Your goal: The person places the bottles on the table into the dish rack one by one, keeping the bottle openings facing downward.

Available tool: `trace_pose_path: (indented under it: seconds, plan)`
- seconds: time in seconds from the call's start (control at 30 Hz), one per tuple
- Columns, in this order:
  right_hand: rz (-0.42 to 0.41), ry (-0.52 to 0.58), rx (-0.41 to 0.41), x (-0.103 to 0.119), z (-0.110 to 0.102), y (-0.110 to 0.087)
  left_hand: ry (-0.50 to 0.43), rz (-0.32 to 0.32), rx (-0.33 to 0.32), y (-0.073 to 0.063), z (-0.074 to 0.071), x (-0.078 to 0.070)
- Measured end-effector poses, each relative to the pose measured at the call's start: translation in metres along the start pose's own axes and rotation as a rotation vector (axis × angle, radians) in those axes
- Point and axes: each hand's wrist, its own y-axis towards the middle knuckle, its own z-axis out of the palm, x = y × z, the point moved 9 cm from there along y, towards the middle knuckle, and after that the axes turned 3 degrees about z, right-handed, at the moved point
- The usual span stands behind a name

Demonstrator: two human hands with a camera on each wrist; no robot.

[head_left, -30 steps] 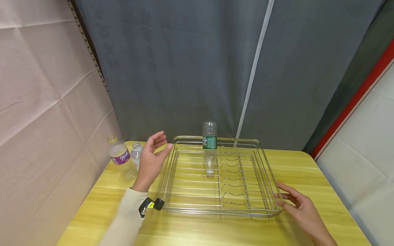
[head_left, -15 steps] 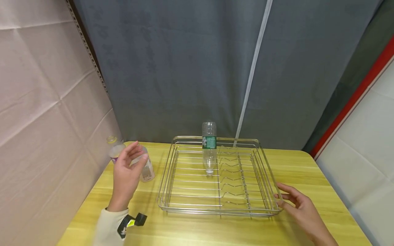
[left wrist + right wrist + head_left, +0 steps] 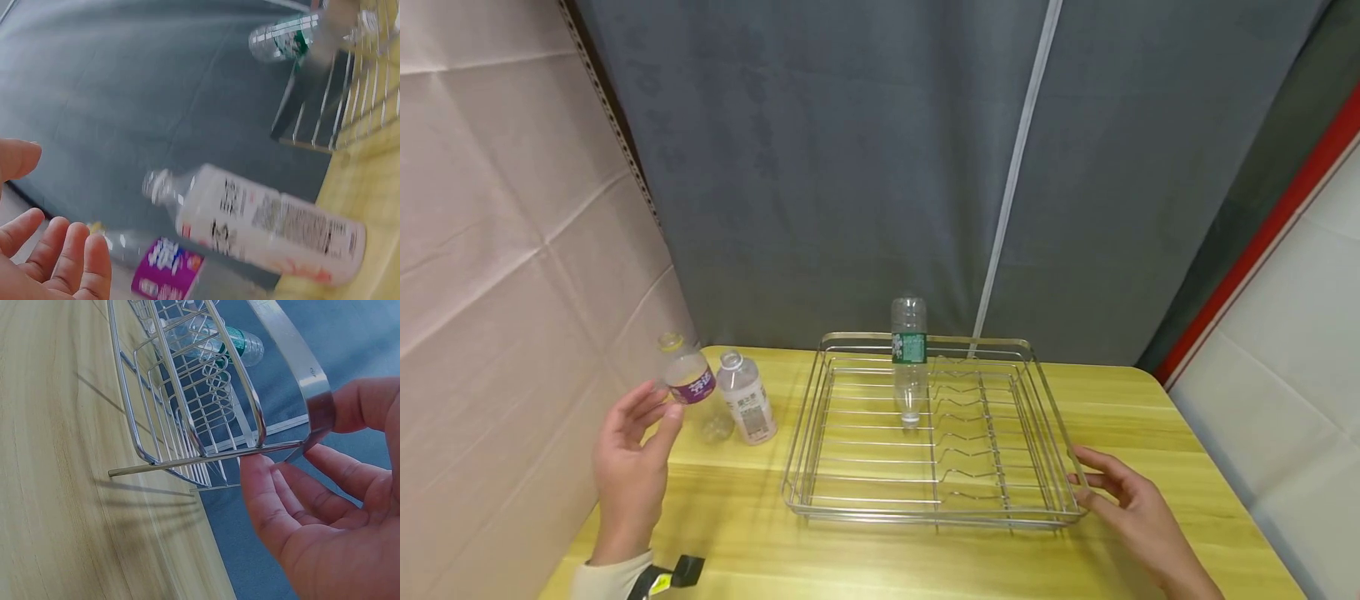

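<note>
My left hand has loosely spread, bent fingers and holds nothing. Its fingertips come close to a clear bottle with a purple label, uncapped and yellow at the neck. Right beside that stands a clear bottle with a pale printed label. In the left wrist view, the palm shows at the lower left with nothing in it. My right hand pinches the right front corner of a metal wire dish rack; the right wrist view shows thumb and fingers at its flat rim.
A clear green-labelled bottle stands cap-down in the rack. The rack sits on a yellow wood-grain table. A grey curtain hangs behind, with a pale cloth wall on the left.
My left hand has moved left and down, away from the rack and past the two bottles, uncovering the pale-labelled one. My right hand and the rack have kept their place.
</note>
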Motion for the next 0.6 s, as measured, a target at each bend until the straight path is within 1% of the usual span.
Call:
trace_pose_path:
  seconds: [0.13, 0.23, 0.37, 0.6]
  plan:
    - [-0.001, 0.010, -0.003, -0.003, -0.001, 0.000, -0.013, -0.006, -0.053, 0.002, -0.020, 0.009]
    - [-0.009, 0.010, -0.007, -0.005, -0.001, -0.001, -0.008, -0.011, -0.078, 0.004, -0.030, 0.016]
    - [-0.014, 0.022, -0.006, -0.005, -0.001, -0.001, 0.011, -0.037, -0.100, 0.006, -0.039, 0.029]
    - [-0.016, 0.066, 0.004, -0.006, 0.001, -0.001, 0.050, -0.103, -0.109, 0.014, -0.051, 0.060]
